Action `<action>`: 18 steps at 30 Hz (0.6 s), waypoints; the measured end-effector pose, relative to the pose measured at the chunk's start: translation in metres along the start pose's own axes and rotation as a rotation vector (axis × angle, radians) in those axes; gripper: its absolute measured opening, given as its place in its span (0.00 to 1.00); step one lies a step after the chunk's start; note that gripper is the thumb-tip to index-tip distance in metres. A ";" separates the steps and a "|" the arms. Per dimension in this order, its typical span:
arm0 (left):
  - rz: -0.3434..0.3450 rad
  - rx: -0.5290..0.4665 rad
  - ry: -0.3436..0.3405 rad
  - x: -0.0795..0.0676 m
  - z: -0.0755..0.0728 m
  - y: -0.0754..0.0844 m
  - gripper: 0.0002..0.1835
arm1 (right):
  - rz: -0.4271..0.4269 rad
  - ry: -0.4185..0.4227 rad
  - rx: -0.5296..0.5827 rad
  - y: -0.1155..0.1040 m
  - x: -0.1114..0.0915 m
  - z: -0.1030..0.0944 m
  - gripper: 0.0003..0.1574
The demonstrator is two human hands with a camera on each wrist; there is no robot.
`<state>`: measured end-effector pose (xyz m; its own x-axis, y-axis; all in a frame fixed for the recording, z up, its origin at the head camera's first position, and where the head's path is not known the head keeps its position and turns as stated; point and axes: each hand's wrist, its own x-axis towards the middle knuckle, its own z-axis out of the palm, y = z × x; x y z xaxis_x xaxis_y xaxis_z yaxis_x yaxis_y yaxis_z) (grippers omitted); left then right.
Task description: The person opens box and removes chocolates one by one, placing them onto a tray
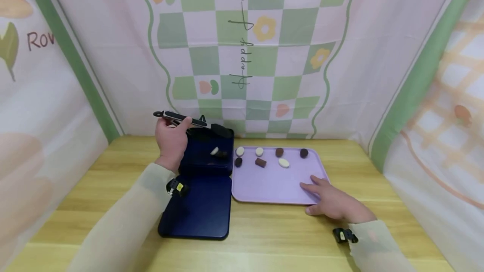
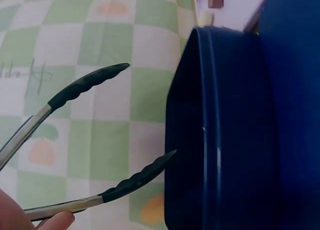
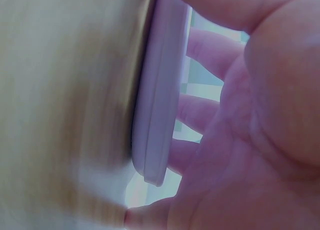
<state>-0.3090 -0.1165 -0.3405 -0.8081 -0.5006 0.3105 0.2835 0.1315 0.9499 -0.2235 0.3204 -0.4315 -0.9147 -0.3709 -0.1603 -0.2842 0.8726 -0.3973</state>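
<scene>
My left hand (image 1: 172, 141) grips a pair of tongs (image 1: 189, 120) with black handles and dark scalloped tips. In the left wrist view the tongs (image 2: 75, 206) are spread, with nothing between their tips; the lower tip is by the rim of a dark blue box (image 2: 237, 135). In the head view the tongs are over the back of that hinged box (image 1: 196, 165). A white piece (image 1: 214, 151) and a dark piece (image 1: 222, 155) lie inside. Spread out, my right hand (image 1: 332, 200) touches the near right corner of a lilac tray (image 1: 264, 186).
Several small white, brown and near-black chocolate-like pieces stand in two rows along the tray's far side, among them a brown block (image 1: 260, 162) and a white oval (image 1: 283, 163). The box's lid (image 1: 198, 209) lies toward me on the wooden table (image 1: 272, 238). Patterned cloth (image 1: 261, 62) hangs behind.
</scene>
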 end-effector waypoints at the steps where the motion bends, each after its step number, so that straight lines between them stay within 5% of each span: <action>1: -0.011 0.003 -0.001 0.001 -0.002 -0.001 0.23 | -0.004 0.001 -0.002 0.000 0.000 0.000 0.50; 18: -0.038 0.105 -0.016 0.005 -0.008 -0.024 0.26 | -0.011 0.001 0.003 0.000 0.000 -0.001 0.50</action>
<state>-0.3155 -0.1288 -0.3616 -0.8257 -0.4929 0.2744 0.1978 0.2025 0.9591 -0.2238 0.3213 -0.4304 -0.9120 -0.3799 -0.1546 -0.2932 0.8675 -0.4019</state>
